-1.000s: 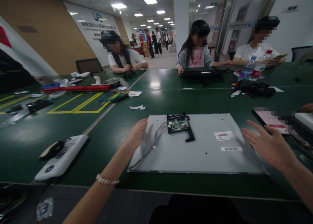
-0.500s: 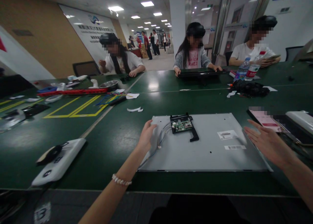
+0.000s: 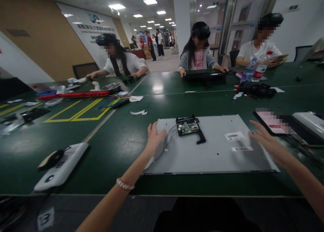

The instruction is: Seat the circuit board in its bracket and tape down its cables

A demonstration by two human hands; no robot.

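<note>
A flat grey metal panel (image 3: 192, 157), which looks like the back of a display, lies on the green table in front of me. On its upper left part sits a black bracket (image 3: 201, 137) with a green circuit board (image 3: 188, 128). Grey cables (image 3: 167, 141) run from the board toward the panel's left edge. My left hand (image 3: 155, 139) is at that edge, open, thumb over the panel. At the right edge is my right hand (image 3: 265, 142), also open with fingers stretched. Whether either hand touches the panel I cannot tell.
A white device (image 3: 73, 161) with a black cable lies at left. A phone (image 3: 272, 122) and another white device (image 3: 307, 122) are at right. Across the table (image 3: 113, 157), a person (image 3: 199, 56) holds a dark panel (image 3: 205, 76); two others sit beside. Bottles (image 3: 260, 70) stand far right.
My left thumb has moved in over the panel's left edge. My right hand has shifted slightly left, closer to the right edge. The person at far left has reached out an arm.
</note>
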